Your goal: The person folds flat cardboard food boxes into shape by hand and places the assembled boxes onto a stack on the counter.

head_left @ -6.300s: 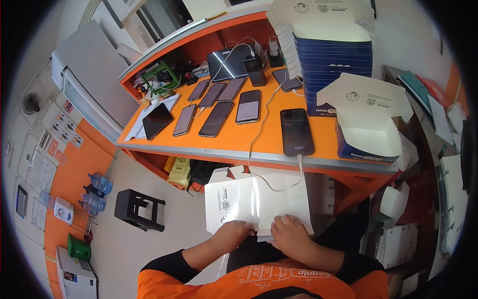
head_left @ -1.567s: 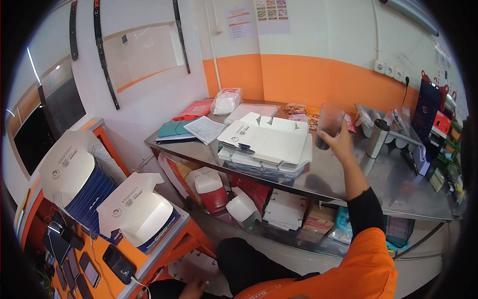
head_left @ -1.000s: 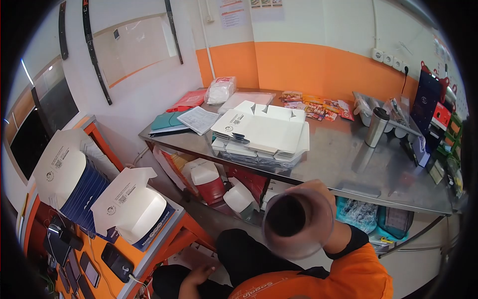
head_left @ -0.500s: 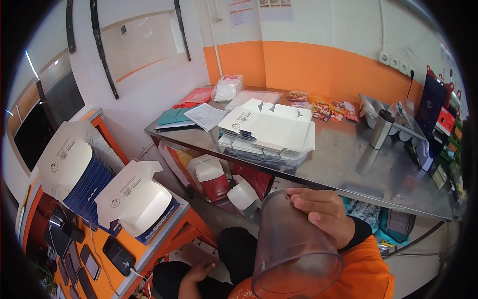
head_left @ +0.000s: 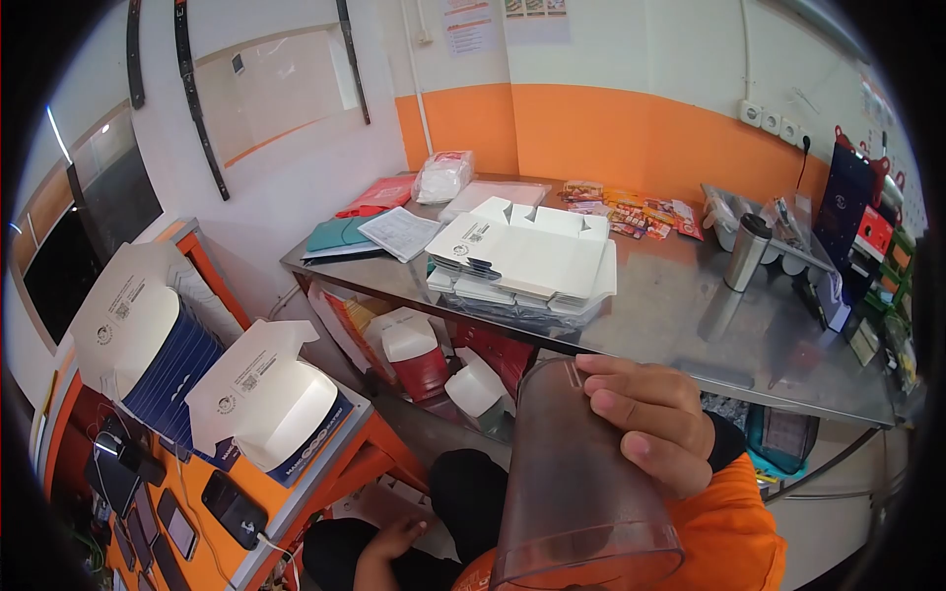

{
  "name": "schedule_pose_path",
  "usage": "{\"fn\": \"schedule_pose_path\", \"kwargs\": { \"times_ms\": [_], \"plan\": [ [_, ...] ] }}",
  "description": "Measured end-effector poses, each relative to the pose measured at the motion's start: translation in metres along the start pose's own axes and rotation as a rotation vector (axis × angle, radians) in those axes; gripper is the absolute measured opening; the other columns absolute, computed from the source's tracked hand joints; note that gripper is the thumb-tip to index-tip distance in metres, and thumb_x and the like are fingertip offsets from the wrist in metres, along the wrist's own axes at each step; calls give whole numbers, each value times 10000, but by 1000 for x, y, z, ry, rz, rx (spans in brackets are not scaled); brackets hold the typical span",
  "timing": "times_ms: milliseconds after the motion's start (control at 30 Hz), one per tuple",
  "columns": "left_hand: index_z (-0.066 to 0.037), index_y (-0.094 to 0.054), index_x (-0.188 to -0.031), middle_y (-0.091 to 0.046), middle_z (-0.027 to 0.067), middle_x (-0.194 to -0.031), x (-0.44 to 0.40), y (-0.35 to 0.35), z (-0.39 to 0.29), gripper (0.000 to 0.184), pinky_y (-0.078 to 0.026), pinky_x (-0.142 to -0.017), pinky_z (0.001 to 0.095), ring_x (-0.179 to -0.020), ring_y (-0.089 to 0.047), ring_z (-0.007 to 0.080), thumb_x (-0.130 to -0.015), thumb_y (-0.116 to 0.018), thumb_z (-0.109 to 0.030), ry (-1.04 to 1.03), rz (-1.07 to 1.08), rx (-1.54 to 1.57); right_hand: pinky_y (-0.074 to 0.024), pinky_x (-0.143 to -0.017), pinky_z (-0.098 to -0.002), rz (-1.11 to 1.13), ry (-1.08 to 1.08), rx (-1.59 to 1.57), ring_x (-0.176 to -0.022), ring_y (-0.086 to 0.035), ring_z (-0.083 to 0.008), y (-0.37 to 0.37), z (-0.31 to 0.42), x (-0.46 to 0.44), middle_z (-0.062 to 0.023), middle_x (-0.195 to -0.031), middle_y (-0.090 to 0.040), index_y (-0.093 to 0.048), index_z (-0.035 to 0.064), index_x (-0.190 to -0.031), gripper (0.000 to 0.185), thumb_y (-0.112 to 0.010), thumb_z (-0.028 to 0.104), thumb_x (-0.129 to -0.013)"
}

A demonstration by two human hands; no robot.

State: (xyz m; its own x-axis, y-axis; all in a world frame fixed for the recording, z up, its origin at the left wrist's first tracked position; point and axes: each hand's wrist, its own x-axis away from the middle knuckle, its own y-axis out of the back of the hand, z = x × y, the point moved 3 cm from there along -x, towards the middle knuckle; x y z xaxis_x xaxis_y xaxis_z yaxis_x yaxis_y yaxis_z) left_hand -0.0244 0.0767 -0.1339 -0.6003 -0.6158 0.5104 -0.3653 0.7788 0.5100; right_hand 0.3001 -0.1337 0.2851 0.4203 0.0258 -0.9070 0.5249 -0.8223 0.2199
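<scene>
The clear plastic cup (head_left: 586, 463) sits at 5 o'clock in the view, held in the air in front of the person's body. Its long axis runs close to 12–6: the narrow base points to 12, and the wide open rim points to 6, towards the wearer. The right hand (head_left: 645, 419) grasps the cup from its 2 o'clock side, fingers laid across the upper wall. The left hand (head_left: 399, 537), between 8 and 9 o'clock from the cup, lies loose and released near the black-trousered leg (head_left: 471, 492).

The cup and right hand hide part of the orange shirt (head_left: 719, 522) and of the space under the table. From the cup, a stack of flat white boxes (head_left: 532, 251) lies near 12, a steel flask (head_left: 749, 253) stands at 1, and packets (head_left: 641, 212) lie at 12. Towards 9 and 10 are a phone (head_left: 235, 507), an open box (head_left: 261, 394) and a tall stack of nested boxes (head_left: 163, 369).

The metal table (head_left: 680, 305) is shiny and reflects the flask; the orange table (head_left: 304, 495) has a grey edge. Behind, the wall (head_left: 581, 128) is white above an orange band, with sockets (head_left: 778, 123) at 1 o'clock
</scene>
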Motion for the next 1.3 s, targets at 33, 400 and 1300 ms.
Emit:
{"fn": "schedule_pose_path", "kwargs": {
  "times_ms": [33, 400, 1300],
  "plan": [
    [-32, -600, -1359, -661, 181, -1289, 2, 1, -5, 528, -457, -1038, 381, -1235, -610, 296, -1013, -589, -431, 2, 14, 15, -649, -764, -509, -24, 5, 7, -885, -695, -356, -1, 0, 0, -252, -1030, -648, -526, -30, -1079, 280, -664, 26, -842],
    [-26, -590, -1369, -679, 167, -1244, 0, 0, -3, 536, -477, -1003, 371, -1167, -638, 278, -1016, -587, -429, 9, 9, 27, -647, -769, -529, -85, 44, 39, -901, -687, -362, -6, -3, -2, -253, -1055, -641, -500, -19, -1122, 329, -666, 33, -843],
    [-35, -585, -1372, -643, 186, -1323, 4, 0, -10, 524, -445, -1059, 380, -1274, -588, 298, -1018, -586, -421, -21, 25, 48, -650, -765, -523, 23, 4, 56, -879, -695, -377, 7, -5, -7, -244, -1029, -659, -514, -43, -1078, 289, -660, 6, -833]
  ]
}}
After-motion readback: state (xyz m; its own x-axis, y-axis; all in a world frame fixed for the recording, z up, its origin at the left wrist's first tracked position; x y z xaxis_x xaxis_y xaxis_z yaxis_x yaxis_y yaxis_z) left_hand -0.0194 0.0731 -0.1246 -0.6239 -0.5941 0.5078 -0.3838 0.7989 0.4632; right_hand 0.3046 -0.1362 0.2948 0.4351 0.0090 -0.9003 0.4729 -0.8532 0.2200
